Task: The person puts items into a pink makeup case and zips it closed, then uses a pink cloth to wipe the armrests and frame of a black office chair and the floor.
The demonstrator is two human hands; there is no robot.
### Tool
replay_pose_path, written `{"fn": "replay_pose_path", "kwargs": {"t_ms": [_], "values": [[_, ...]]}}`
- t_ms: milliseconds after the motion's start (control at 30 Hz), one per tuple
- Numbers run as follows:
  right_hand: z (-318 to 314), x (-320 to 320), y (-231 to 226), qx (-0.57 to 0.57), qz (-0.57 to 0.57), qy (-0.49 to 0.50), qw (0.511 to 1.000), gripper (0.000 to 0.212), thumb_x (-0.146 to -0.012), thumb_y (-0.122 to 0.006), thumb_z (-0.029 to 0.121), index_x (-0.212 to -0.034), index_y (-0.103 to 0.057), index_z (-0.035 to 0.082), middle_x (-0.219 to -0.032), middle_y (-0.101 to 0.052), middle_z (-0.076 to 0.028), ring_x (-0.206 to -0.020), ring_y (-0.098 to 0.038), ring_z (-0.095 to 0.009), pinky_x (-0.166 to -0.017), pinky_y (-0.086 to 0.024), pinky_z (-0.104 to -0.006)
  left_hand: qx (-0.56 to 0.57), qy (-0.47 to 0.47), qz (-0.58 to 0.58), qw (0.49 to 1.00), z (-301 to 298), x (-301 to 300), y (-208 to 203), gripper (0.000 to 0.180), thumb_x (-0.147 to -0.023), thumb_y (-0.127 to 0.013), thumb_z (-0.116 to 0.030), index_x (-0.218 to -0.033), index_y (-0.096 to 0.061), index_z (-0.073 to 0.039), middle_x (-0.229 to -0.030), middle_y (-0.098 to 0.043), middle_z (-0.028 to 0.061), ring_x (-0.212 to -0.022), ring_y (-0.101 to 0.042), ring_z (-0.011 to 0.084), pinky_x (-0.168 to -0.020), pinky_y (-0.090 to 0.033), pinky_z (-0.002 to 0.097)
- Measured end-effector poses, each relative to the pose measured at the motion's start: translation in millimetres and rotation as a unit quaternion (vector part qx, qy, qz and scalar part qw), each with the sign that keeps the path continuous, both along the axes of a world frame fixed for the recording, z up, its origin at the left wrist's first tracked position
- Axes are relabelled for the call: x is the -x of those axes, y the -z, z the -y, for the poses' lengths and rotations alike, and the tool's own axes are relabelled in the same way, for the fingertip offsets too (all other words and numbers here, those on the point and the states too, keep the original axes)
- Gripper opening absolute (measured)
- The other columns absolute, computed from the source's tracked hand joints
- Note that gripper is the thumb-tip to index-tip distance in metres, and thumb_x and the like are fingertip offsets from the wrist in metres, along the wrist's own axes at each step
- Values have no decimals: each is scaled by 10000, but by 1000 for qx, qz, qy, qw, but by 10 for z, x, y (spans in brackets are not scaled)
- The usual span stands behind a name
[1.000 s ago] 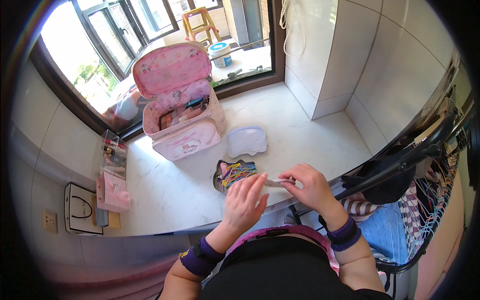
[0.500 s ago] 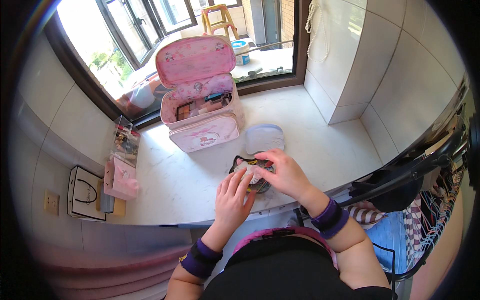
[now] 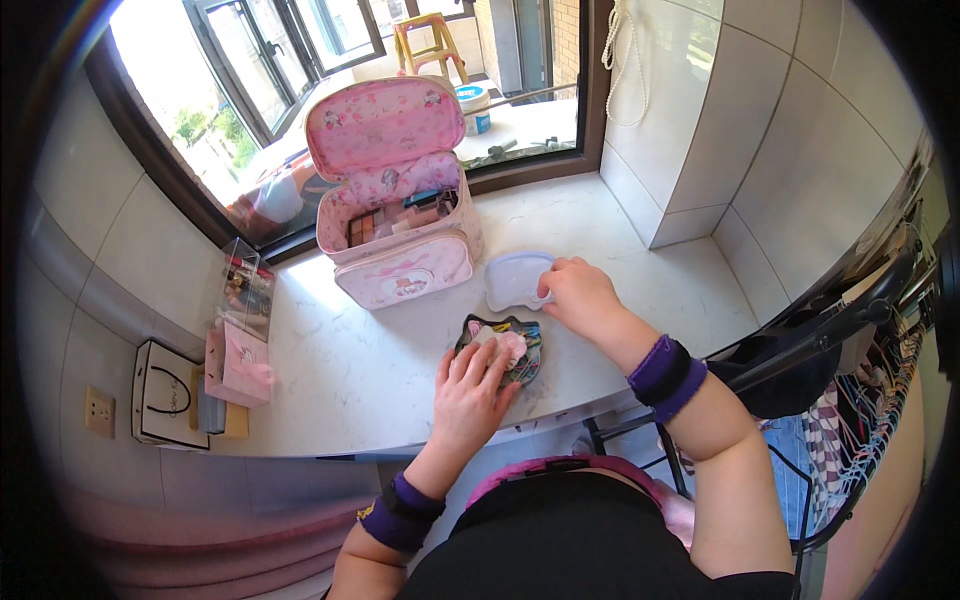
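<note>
A small cat-shaped case (image 3: 527, 372) with a dark rim lies uncovered on the counter, holding colourful small pieces and a pale pink item (image 3: 511, 346) on top. My left hand (image 3: 468, 388) rests over its left side with fingers stretched out, covering part of the contents. Just behind the case is a translucent whitish lid (image 3: 513, 279) of similar shape. The fingers of my right hand (image 3: 583, 297) are curled together at the lid's right edge, pinching it; the fingertips are partly hidden.
A pink vanity case (image 3: 404, 270) with makeup inside stands with its top up by the window. At the left are a clear organizer (image 3: 249, 290), a pink gift bag (image 3: 240, 366) and a white paper bag (image 3: 166, 400). A black-framed rack (image 3: 850, 330) stands right of the white counter (image 3: 370, 390).
My right hand has left the cat-shaped case and moved back and right to the lid. The pale item on the case now shows more pink. My left hand stays over the case.
</note>
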State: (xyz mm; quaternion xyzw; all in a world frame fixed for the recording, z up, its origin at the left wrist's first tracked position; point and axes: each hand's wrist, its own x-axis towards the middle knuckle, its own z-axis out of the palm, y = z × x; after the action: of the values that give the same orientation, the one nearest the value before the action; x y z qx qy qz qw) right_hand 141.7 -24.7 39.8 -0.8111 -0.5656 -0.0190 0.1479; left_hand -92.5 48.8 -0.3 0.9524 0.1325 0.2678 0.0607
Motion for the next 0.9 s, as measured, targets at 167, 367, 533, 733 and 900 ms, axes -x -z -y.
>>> {"fn": "replay_pose_path", "kwargs": {"t_ms": [167, 367, 533, 733, 900], "values": [[-71, -96, 183, 20, 25, -3, 999, 90, -739, -756, 146, -825, -727, 151, -956, -676, -51, -945, -636, -279, -795, -551, -412, 5, -5, 3, 1000, 36, -13, 2, 545, -817, -758, -273, -1320, -611, -123, -1328, -585, 91, -1261, -516, 286, -1102, -348, 486], [-69, -148, 43, -42, 17, -10, 999, 45, -783, -724, 169, -822, -718, 145, -902, -679, -56, -910, -644, -273, -772, -548, -422, 24, 3, 15, 1000, -13, 8, -1, 589, -809, -766, -261, -1343, -579, -95, -1346, -570, 104, -1256, -515, 305, -1095, -356, 491], [60, -129, -255, -137, -83, -68, 985, 110, -861, -692, 187, -922, -708, 97, -926, -698, -90, -871, -658, -279, -755, -544, -402, 36, 18, 39, 998, -143, 99, -229, 605, -806, -762, -166, -1365, -550, -81, -1380, -547, 127, -1252, -511, 336, -1082, -378, 462], [184, 0, -395, -99, -414, -34, 904, 200, -952, -652, 195, -1037, -678, 16, -910, -699, -78, -843, -654, -162, -763, -518, -299, 94, -8, 113, 989, -302, 80, -388, 612, -831, -729, -121, -1403, -516, -88, -1378, -547, 137, -1221, -535, 348, -1046, -406, 450], [145, 31, -213, -104, -507, -88, 851, 150, -950, -635, 120, -1058, -669, 22, -893, -675, -31, -837, -618, -123, -756, -519, -299, 130, 8, 85, 988, -389, -89, -308, 325, -829, -716, -82, -1149, -665, -59, -1131, -687, 106, -1061, -627, 305, -901, -511, 401]]}}
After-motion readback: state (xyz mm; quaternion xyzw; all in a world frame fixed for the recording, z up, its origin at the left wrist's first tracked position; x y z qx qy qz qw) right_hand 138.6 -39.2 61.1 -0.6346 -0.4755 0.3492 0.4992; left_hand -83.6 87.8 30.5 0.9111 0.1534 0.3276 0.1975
